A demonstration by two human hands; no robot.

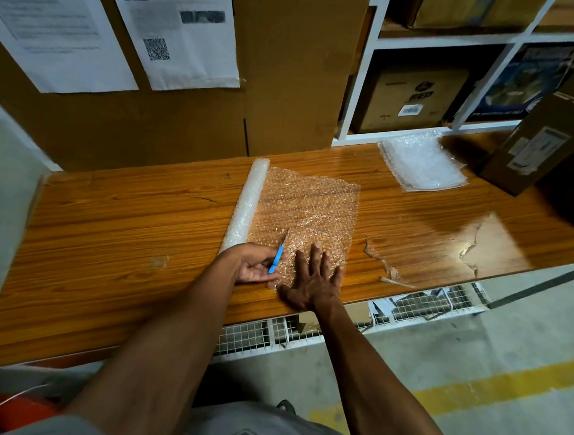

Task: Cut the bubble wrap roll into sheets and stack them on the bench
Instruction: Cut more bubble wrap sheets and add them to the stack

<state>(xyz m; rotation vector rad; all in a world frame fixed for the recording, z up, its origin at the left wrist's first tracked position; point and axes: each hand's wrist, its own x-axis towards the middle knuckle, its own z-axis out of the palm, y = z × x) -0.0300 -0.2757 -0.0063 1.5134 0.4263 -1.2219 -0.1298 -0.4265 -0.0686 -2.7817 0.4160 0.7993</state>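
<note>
Left grip point(257, 266): pinches slim blue-handled knife point(276, 259), blade on the wrap.
Right grip point(313, 281): fingers spread, pressing clear unrolled bubble wrap sheet point(308, 208) flat on wooden tabletop point(123, 232).
Bubble wrap roll point(245, 207): just beyond left grip.
Stack of cut clear sheets point(422, 161): far beyond right grip.

A single head-worn wide-angle view looks forward and steeply down from close above the bench point(105, 237), which crosses mid-frame. Shelves point(443, 41) fill the upper right, floor the lower right.

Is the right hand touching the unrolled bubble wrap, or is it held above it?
Touching. In the head view the right hand lies flat with spread fingers on the near edge of the unrolled bubble wrap, and no gap shows beneath it.
</note>
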